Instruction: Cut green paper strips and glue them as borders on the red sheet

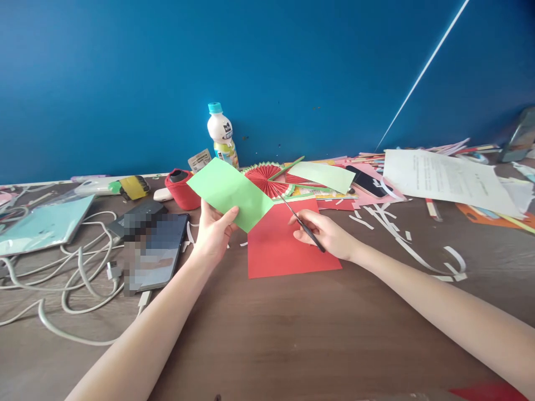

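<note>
Head view: along the bottom edge of the frame, a red piece (489, 391) shows at the lower right corner on the brown wooden table (267, 334). Further up, at left, a white cable (79, 337) loops across the wood beside a phone (167, 245) whose screen is partly blurred out. In the centre lies a red sheet (284, 250), flat on the table. Over it the right hand (326, 231) grips a dark slender tool (310, 233), its narrow tip pointing to the upper left, close to the right corner of the green paper (229, 192); whether they touch, I cannot tell. Left of centre, the left hand (215, 228) pinches that green paper, thumb on its near face and fingers behind, holding it raised and tilted so that it overlaps the upper left of the red sheet. White paper strips (401, 239) lie scattered right of centre. Beyond the hands, from left to right, come a teal packet (45, 228), a black box (137, 217), a red spool (184, 192), a red pleated fan (263, 177) with a green edge, and a printed white sheet (447, 178). Behind the green paper a bottle (225, 133) with a turquoise cap stands upright, before the blue wall (267, 55)
</note>
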